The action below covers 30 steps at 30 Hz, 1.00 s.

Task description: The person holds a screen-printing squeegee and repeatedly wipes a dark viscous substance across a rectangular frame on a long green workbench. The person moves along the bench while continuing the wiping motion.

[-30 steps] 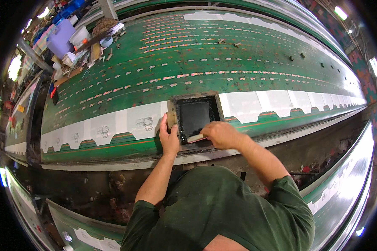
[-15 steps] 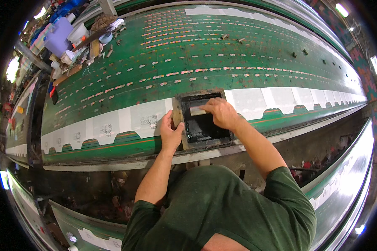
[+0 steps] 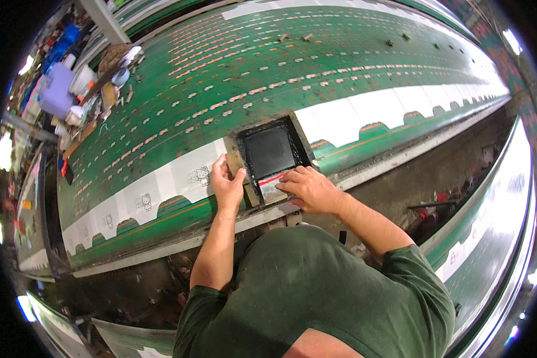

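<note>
A square printing screen point(image 3: 269, 148) with black ink inside a worn frame lies on a strip of white printed sheets point(image 3: 179, 178) along the green table's near edge. My left hand point(image 3: 225, 188) grips the frame's left side, fingers and thumb wrapped round it. My right hand point(image 3: 307, 188) holds a squeegee point(image 3: 271, 184) with a red strip at the screen's near end, its fingers bent over the tool. Faint line drawings of a cartoon figure show on the sheets left of the screen.
The long green table point(image 3: 161, 113) carries rows of small printed marks and scattered small blocks. A purple container point(image 3: 55, 89), white bucket point(image 3: 82, 80) and clutter stand at the back left near a post point(image 3: 104, 21). A second table point(image 3: 489, 227) runs along the lower right.
The squeegee has come down from the screen's far end to its near end with my right hand. The view has tilted, and the table now slopes more steeply upward to the right.
</note>
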### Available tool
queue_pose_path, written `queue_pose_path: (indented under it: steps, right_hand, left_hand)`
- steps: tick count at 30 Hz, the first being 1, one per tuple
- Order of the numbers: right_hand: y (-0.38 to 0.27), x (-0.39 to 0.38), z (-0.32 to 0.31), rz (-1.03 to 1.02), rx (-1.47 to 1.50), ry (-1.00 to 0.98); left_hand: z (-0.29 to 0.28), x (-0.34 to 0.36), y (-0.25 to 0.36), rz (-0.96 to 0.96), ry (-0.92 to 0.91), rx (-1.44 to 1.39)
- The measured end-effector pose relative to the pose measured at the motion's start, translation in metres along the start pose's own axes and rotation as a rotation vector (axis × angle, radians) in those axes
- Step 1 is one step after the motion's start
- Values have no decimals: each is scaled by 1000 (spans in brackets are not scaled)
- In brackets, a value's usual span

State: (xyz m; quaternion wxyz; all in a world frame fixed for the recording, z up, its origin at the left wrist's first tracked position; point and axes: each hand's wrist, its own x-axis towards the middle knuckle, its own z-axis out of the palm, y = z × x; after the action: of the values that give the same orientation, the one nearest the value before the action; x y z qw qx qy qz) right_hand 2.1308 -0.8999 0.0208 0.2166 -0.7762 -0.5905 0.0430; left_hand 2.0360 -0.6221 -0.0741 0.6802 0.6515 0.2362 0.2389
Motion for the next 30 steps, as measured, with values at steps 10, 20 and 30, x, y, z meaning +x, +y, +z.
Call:
queue_pose_path:
  steps: [10, 20, 30]
  right_hand:
    - [14, -69, -29, 321, 153, 465]
    - [16, -71, 11, 527, 247, 369]
    - [44, -84, 2, 679, 689, 283]
  left_hand:
    - [9, -10, 26, -91, 25, 43]
    - [37, -27, 5, 79, 136, 95]
    - [72, -38, 12, 247, 260, 131]
